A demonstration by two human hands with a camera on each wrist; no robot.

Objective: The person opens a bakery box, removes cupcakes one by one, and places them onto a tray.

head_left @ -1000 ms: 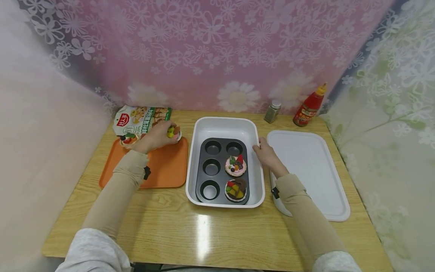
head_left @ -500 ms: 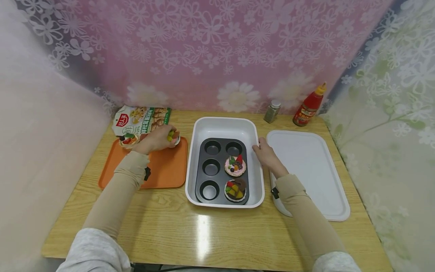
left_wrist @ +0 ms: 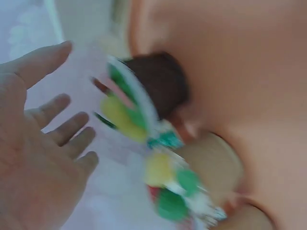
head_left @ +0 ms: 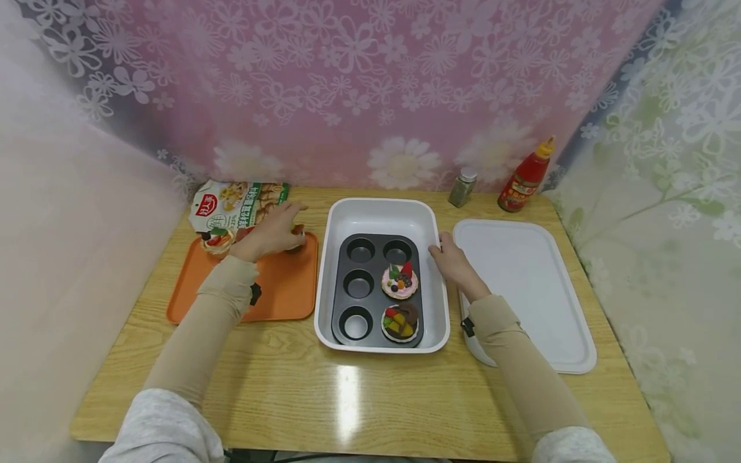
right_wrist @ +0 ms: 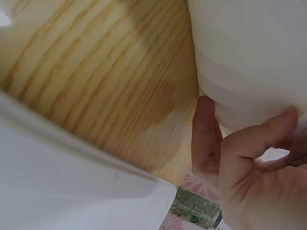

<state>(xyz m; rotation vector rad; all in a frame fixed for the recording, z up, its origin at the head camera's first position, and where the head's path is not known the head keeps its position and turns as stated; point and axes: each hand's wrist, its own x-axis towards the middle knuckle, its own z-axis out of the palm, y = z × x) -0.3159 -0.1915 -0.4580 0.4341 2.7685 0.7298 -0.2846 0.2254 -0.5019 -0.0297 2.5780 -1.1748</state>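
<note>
The left hand (head_left: pixel 269 235) is released: its fingers are relaxed and spread, holding nothing, and in its wrist view they stand apart from the nearest item, a toy cupcake in a dark brown cup (left_wrist: pixel 158 81) with yellow and green topping. That cupcake stands on a flat orange rectangular tray (head_left: pixel 283 296), in a row with a fruit-topped toy cupcake in a tan cup (left_wrist: pixel 208 160) and another tan cup (left_wrist: pixel 247 220), cut off by the frame. The right hand (head_left: pixel 457 267) grips the right side of a deep white rectangular basin (head_left: pixel 379 215), fingers bent at the rim. Inside the basin lies a dark grey metal six-cup muffin pan (head_left: pixel 379 257). Two cups are taken, by a pink-cream toy tart (head_left: pixel 399 281) and a chocolate-and-fruit toy tart (head_left: pixel 400 323); the work is judged about a third done, three cakes being left on the tray. Further out lie a flat white lid (head_left: pixel 521 289), a small glass spice jar (head_left: pixel 462 188), a red sauce bottle (head_left: pixel 523 180) and a printed food packet (head_left: pixel 222 206).
</note>
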